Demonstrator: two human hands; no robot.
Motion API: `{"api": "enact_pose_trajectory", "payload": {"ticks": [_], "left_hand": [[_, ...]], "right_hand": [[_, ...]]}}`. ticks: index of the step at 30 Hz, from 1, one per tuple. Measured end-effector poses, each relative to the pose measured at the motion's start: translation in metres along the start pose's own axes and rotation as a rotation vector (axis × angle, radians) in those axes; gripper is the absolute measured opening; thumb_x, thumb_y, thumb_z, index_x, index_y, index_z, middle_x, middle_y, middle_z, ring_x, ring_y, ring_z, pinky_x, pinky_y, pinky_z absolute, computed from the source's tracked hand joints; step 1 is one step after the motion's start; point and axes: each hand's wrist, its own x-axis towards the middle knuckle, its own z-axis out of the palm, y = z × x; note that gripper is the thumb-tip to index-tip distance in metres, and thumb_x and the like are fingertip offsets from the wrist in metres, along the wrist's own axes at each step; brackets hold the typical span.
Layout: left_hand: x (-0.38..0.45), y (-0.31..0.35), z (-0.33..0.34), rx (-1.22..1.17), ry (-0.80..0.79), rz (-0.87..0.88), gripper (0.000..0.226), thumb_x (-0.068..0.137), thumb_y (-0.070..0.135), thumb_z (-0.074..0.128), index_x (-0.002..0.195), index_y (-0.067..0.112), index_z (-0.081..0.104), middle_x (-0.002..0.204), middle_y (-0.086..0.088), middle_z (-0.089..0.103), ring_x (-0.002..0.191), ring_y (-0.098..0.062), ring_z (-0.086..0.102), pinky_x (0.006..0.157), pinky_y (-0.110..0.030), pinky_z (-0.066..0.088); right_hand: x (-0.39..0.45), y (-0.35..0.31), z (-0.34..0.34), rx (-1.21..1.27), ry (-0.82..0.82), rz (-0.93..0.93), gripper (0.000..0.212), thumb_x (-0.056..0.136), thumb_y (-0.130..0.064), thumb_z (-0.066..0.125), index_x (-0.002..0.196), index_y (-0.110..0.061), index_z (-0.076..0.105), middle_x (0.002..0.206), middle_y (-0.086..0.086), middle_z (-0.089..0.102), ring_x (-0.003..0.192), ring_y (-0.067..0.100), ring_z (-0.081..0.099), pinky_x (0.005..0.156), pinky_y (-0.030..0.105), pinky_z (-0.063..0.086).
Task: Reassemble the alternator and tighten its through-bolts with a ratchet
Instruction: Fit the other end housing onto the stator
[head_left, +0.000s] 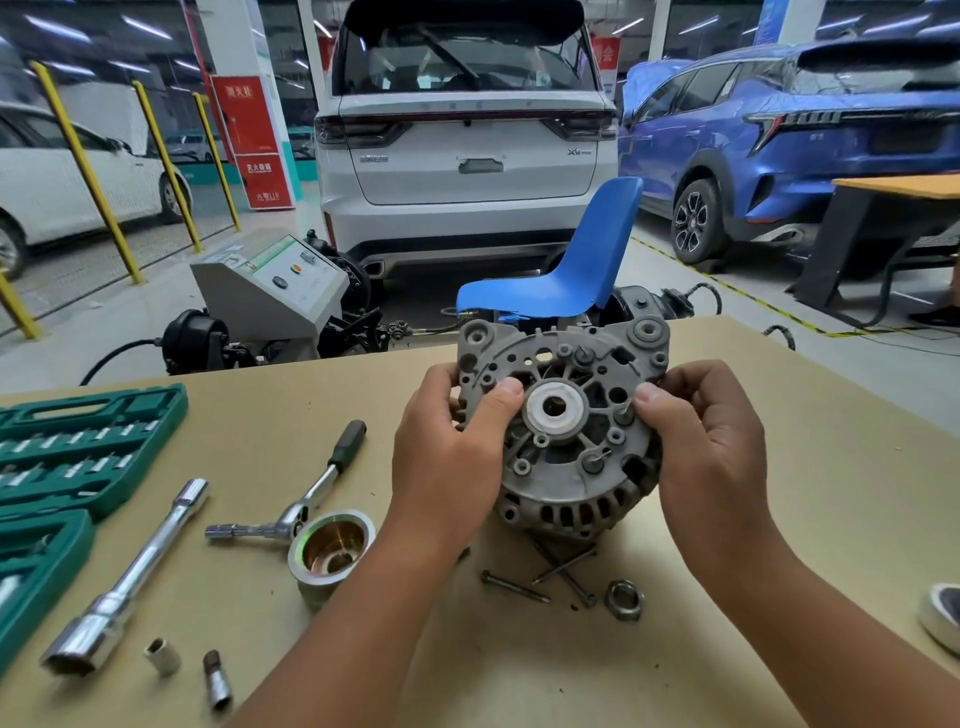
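Setting: vehicle workshop, parked cars behind; a tan table (779, 467) carries the work.
Left hand (447, 457): fingers curled round the left rim of the alternator (563, 421), thumb laid across its face just beside the white centre bush (556, 413).
Right hand (711, 441): grips the right rim likewise, thumb tip on the face near a small boss.
Alternator: held between both hands, lower edge on or just over the table — contact cannot be told; rear housing face tilted toward the camera, shaft axis pointing up and toward the wearer.
Through-bolts (540, 579): loose on the table directly below the alternator, toward the wearer; long axes crossed, roughly level with the table edge. Not yet fitted, by the look of it.
Nut (623, 600): just right of the bolts.
Nearer hand for bolts: right, judged slightly — they lie between both forearms, a shade toward the right.
Ratchet (306, 499): left of the left forearm, handle running up and to the right, well apart from the alternator; left hand is nearer.
Pulley (332, 551): beside the ratchet head, open side up.
Further left: extension bar (130, 574), two loose sockets, green socket case (78, 441).
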Motion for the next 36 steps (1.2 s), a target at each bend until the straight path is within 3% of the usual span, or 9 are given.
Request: {"api": "enact_pose_trajectory", "payload": {"ticks": [5,10,18,25,30,33,36], "left_hand": [[-0.006,-0.004,0.003,-0.080,0.020,0.039,0.033,0.079,0.059,0.068,0.101,0.035,0.064,0.097,0.004,0.074,0.095,-0.021,0.073,0.082,-0.055,0.061],[-0.009,-0.008,0.008,-0.071,0.021,0.060,0.033,0.081,0.061,0.067,0.101,0.038,0.058,0.099,0.006,0.074,0.092,-0.013,0.073,0.080,-0.050,0.062],[-0.003,-0.005,0.004,0.082,0.038,0.060,0.042,0.082,0.074,0.057,0.109,0.043,0.061,0.100,0.018,0.075,0.094,-0.008,0.072,0.084,-0.051,0.060],[-0.001,-0.004,0.006,0.096,0.046,-0.014,0.039,0.079,0.070,0.063,0.098,0.036,0.068,0.091,0.020,0.074,0.083,-0.003,0.072,0.078,-0.045,0.063],[0.000,-0.004,0.005,0.025,0.021,-0.036,0.035,0.077,0.066,0.068,0.098,0.038,0.069,0.093,0.016,0.076,0.087,-0.007,0.074,0.080,-0.048,0.063],[0.001,-0.004,0.005,0.004,-0.025,-0.044,0.040,0.076,0.068,0.067,0.104,0.040,0.068,0.097,0.012,0.077,0.094,-0.015,0.075,0.084,-0.051,0.061],[0.003,-0.004,0.003,-0.013,-0.070,-0.060,0.040,0.078,0.067,0.066,0.110,0.043,0.069,0.104,0.010,0.078,0.099,-0.018,0.075,0.088,-0.050,0.060]], "right_hand": [[0.001,0.001,-0.001,0.014,-0.003,-0.008,0.017,0.081,-0.043,0.061,0.081,-0.026,0.056,0.061,-0.012,0.059,0.051,0.002,0.053,0.043,0.020,0.043],[0.004,0.004,-0.003,-0.030,0.008,0.014,0.017,0.083,-0.047,0.061,0.085,-0.029,0.059,0.074,-0.011,0.061,0.065,0.009,0.058,0.059,0.036,0.049],[0.005,0.000,-0.002,-0.048,0.022,0.065,0.021,0.083,-0.051,0.065,0.087,-0.031,0.063,0.081,-0.009,0.065,0.063,0.019,0.061,0.059,0.061,0.056],[0.010,-0.001,-0.005,-0.136,0.066,0.113,0.026,0.078,-0.053,0.067,0.085,-0.028,0.066,0.078,-0.007,0.066,0.071,0.024,0.064,0.066,0.053,0.059],[0.005,-0.002,-0.006,-0.417,0.103,-0.053,0.014,0.087,-0.046,0.060,0.088,-0.033,0.063,0.082,-0.006,0.069,0.068,0.026,0.067,0.066,0.045,0.057],[0.008,-0.001,-0.009,-0.488,0.100,0.016,0.027,0.081,-0.056,0.054,0.090,-0.032,0.062,0.093,-0.013,0.068,0.087,0.013,0.064,0.078,0.040,0.053],[0.012,-0.002,-0.012,-0.561,0.069,0.085,0.044,0.078,-0.069,0.047,0.099,-0.033,0.062,0.104,-0.012,0.066,0.099,0.013,0.061,0.085,0.042,0.052]]}}
